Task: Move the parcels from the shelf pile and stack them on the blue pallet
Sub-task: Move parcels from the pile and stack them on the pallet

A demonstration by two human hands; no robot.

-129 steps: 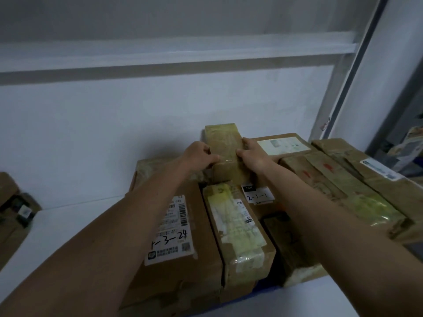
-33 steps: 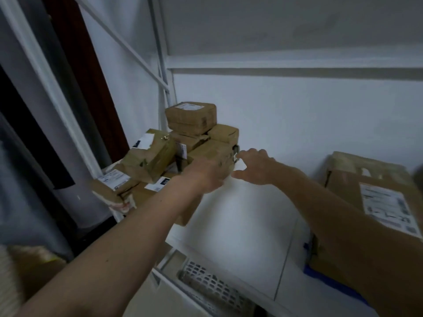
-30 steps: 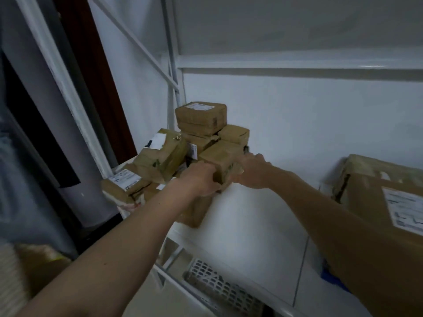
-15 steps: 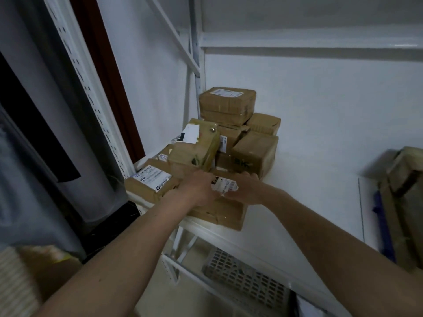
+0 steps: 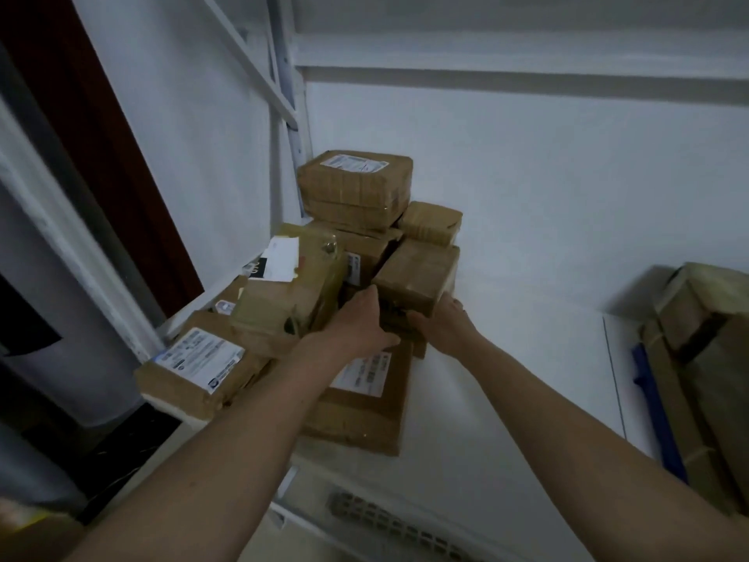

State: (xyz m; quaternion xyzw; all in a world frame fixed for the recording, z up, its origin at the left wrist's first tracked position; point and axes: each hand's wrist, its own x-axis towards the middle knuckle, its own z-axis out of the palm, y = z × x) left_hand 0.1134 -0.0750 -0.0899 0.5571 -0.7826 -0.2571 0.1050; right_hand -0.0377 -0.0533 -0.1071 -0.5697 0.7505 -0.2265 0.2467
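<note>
Both arms reach out to the pile of brown parcels heaped in the left corner of the white shelf (image 5: 506,399). The left hand (image 5: 356,322) is laid against the left side of a small dark parcel (image 5: 395,318) low in the heap, and the right hand (image 5: 444,324) is at its right side, fingers curled round it, so the two hands hold it between them. How firmly they clasp it I cannot tell, for the parcel is mostly hidden by the hands.

Just above that parcel sits a tilted brown box (image 5: 417,273), touching the fingertips. Behind it stands the top parcel (image 5: 356,186) with a white label, resting on others, and a small taped box (image 5: 431,223) lies beside it on the right. To the left a leaning box (image 5: 292,294) carries a white slip, and a flat parcel (image 5: 194,369) with a printed label overhangs the shelf's front edge. Under the left wrist lies a wide flat carton (image 5: 364,403), label up.

At the far right edge, well apart from the pile, stacked boxes (image 5: 705,358) rest on the blue pallet (image 5: 656,411), of which only an edge shows.
</note>
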